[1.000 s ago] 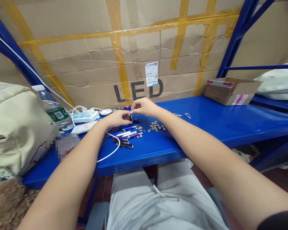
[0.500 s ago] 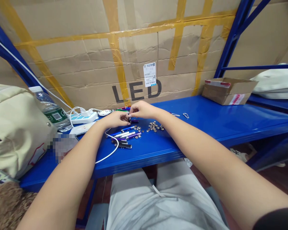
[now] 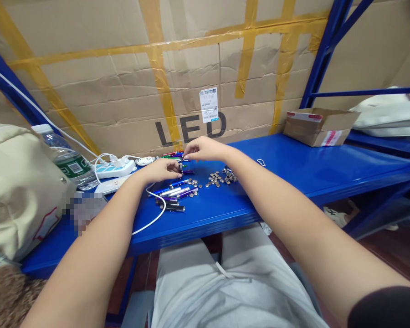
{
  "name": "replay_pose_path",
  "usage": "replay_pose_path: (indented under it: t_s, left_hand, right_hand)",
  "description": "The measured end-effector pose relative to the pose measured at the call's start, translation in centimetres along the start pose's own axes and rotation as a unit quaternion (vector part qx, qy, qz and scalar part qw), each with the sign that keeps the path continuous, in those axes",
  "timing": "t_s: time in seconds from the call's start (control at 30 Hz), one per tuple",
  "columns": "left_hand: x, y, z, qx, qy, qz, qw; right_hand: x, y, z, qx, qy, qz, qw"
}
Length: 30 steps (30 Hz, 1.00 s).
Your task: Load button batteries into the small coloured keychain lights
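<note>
My left hand (image 3: 161,170) is closed around a short black tube (image 3: 180,169), held upright just above the blue table. Slightly higher and to the right, my right hand (image 3: 205,149) has its fingertips pinched together; whatever lies between them is too small to make out. Behind the fingers lie red and green slim tubes (image 3: 171,155). In front of the hands is a group of small metal tubes: blue, silver (image 3: 176,191), purple (image 3: 187,193) and black (image 3: 175,208). Small silver button cells (image 3: 214,179) lie in a loose pile below my right wrist.
A metal carabiner (image 3: 261,162) lies right of my forearm. An open cardboard box (image 3: 319,127) stands at the right. To the left are a white power strip (image 3: 114,169), a water bottle (image 3: 70,159) and a cream bag (image 3: 17,182). A white cable (image 3: 160,218) crosses the table's front.
My right hand has risen a little, away from the black tube in my left hand. More silver metal pieces show beside my right forearm. The view has shifted slightly.
</note>
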<state>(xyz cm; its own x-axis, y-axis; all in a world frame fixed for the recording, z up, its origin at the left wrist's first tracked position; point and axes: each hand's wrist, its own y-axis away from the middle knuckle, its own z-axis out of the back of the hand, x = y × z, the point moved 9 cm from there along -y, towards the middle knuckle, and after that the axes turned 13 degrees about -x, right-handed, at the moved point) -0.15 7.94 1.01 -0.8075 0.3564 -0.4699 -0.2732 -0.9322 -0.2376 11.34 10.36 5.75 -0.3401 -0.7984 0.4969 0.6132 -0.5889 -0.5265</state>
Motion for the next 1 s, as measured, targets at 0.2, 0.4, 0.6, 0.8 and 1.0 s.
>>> replay_pose_path:
  t_s: [0.2, 0.4, 0.6, 0.8, 1.0]
  left_hand:
    - [0.2, 0.0, -0.1, 0.011, -0.001, 0.015, 1.0]
    - [0.2, 0.1, -0.2, 0.008, -0.001, 0.02, 1.0]
    - [-0.2, 0.2, 0.0, 0.0, -0.007, 0.016, 1.0]
    - [-0.2, 0.1, -0.2, 0.005, -0.008, -0.003, 1.0]
    - [-0.1, 0.0, -0.3, 0.011, 0.018, -0.006, 1.0]
  right_hand:
    - [-7.4, 3.2, 2.8, 0.15, 0.167, -0.198, 0.954]
    - [-9.8, 4.5, 1.0, 0.262, 0.2, -0.184, 0.926]
    - [-8.7, 3.4, 1.6, 0.17, 0.178, -0.206, 0.947]
    - [-4.4, 1.7, -0.1, 0.086, -0.069, -0.133, 0.985]
    - [-2.1, 1.5, -2.6, 0.066, -0.208, -0.145, 0.965]
